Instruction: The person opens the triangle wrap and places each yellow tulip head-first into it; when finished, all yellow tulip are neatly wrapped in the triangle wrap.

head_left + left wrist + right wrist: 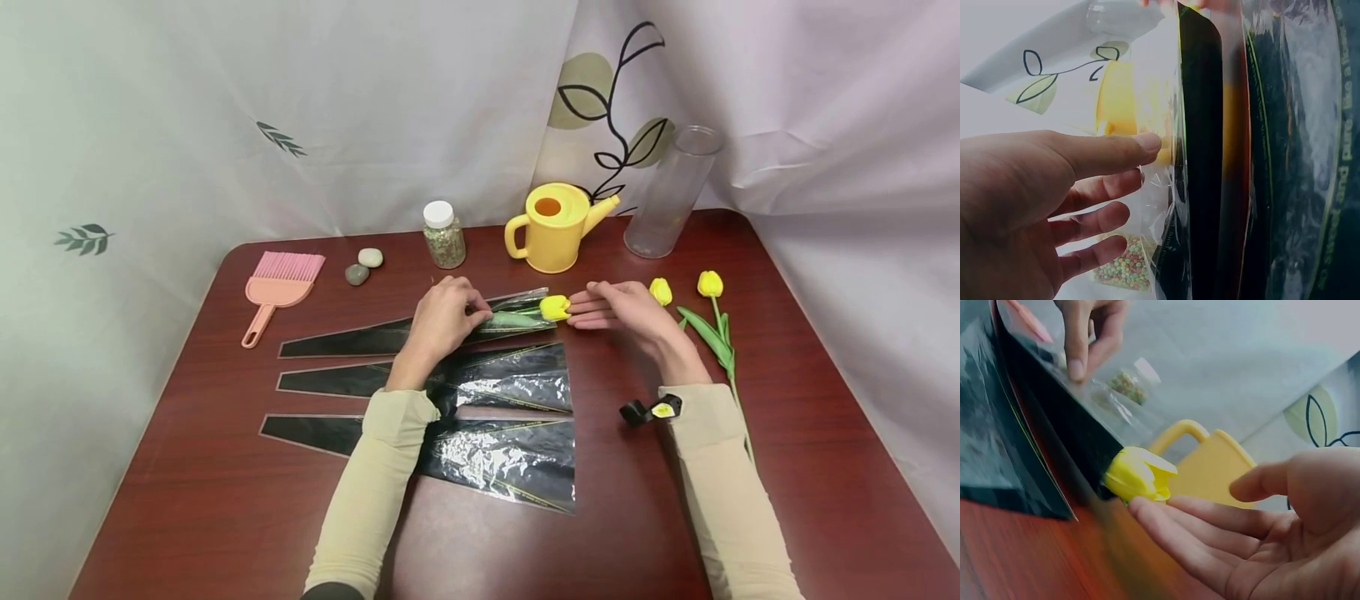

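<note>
A yellow tulip [555,307] lies within a clear-and-black flower sleeve [352,339], its bloom poking out at the wide end. My left hand [447,315] pinches the sleeve's clear film [1159,206] between thumb and forefinger, its other fingers apart. With extended fingers, my right hand [633,315] touches the bloom [1138,475] from the right; its thumb stands away from it. Below lie a middle sleeve [517,379] and a front sleeve [495,458], both flat. Two more tulips lie at right, one bloom [709,284] in full view, the other [660,291] partly behind my right hand.
Along the back stand a white-capped jar of small beads [446,242], a yellow watering can [557,233] and a clear glass vase [663,208]. At left lie a pink brush [279,290], a white stone [371,257] and a grey stone [357,274].
</note>
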Action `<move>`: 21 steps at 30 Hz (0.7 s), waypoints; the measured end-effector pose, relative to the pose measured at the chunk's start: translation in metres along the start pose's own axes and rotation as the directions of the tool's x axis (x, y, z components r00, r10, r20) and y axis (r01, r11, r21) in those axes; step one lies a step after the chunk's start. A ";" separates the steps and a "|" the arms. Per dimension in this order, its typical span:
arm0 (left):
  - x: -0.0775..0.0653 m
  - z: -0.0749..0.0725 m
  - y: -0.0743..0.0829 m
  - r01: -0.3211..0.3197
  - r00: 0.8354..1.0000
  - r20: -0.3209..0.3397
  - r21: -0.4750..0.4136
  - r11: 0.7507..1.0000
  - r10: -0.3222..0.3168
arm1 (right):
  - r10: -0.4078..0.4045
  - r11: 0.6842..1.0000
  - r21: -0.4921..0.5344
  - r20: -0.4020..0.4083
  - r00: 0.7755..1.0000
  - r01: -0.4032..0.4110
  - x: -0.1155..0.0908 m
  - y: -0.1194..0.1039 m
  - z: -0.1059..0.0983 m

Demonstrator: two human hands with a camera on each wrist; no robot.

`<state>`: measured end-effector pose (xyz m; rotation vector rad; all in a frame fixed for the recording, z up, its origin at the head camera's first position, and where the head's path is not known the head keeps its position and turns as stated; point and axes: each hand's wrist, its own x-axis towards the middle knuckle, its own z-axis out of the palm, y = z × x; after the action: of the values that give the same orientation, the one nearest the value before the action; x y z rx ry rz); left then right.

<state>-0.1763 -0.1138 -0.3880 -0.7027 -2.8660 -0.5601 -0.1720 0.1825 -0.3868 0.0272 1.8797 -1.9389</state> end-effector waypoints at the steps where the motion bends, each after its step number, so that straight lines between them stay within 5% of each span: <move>1: 0.000 0.001 0.001 -0.004 1.000 -0.007 -0.003 1.000 0.004 | 0.005 1.000 0.020 0.006 1.000 -0.005 0.001 0.000 0.002; 6: 0.000 0.003 0.003 -0.010 0.999 -0.040 -0.010 1.000 0.009 | 0.024 0.996 0.087 0.030 0.999 -0.026 0.005 0.002 0.012; 13: 0.002 0.005 0.006 -0.012 0.998 -0.055 0.000 1.000 0.012 | -0.024 0.999 0.046 0.043 0.999 0.022 0.009 0.008 0.021; 18: 0.001 0.007 0.006 0.000 0.999 -0.041 0.026 1.000 0.002 | -0.041 0.996 -0.084 0.000 0.999 0.041 0.009 0.008 0.020; 21: 0.000 0.004 0.009 -0.006 0.999 -0.043 0.024 1.000 0.007 | -0.120 0.969 -0.225 -0.077 0.990 0.100 -0.002 0.002 0.010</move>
<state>-0.1723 -0.1047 -0.3891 -0.6869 -2.8250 -0.5320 -0.1664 0.1738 -0.3872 -0.0596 2.1900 -1.8134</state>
